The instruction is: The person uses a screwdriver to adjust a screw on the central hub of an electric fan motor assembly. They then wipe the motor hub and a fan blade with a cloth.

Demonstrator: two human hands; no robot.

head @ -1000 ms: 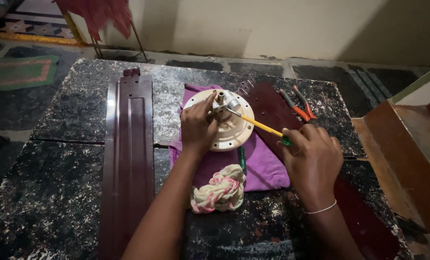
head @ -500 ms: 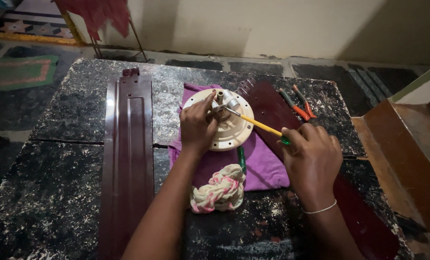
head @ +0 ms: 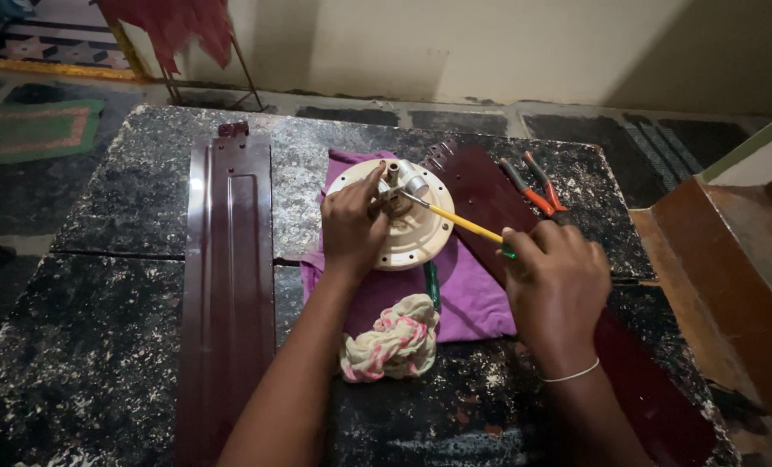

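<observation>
Cream round motor housing (head: 407, 227) from a ceiling fan, sitting flat on a purple cloth (head: 459, 298) spread over the dark speckled stone table (head: 100, 346), presumably so the casing doesn't scrape or slide on the stone. Left hand (head: 351, 227) planted on the housing's left half, fingers curled around the central shaft area, pinning it down and bracing it, so closed on the housing rather than spread wide. Right hand (head: 554, 281) wrapped tight around the green handle of a yellow-shafted screwdriver (head: 455, 222), tip angled up-left into the metal fitting at the hub, just beside the left fingertips. Long shallow angle on the driver, probably for reaching in sideways at a screw on the hub; exact screw too small to make out. Crumpled pink-and-cream rag (head: 392, 339) lying at the cloth's near edge, handy for wiping. One maroon fan blade (head: 228, 285) laid lengthwise on the left, well apart from the work, another maroon blade (head: 481, 186) tucked under the cloth and running off to the right. Orange-handled pliers (head: 533, 186) resting on that right blade, within easy reach of the right hand.
</observation>
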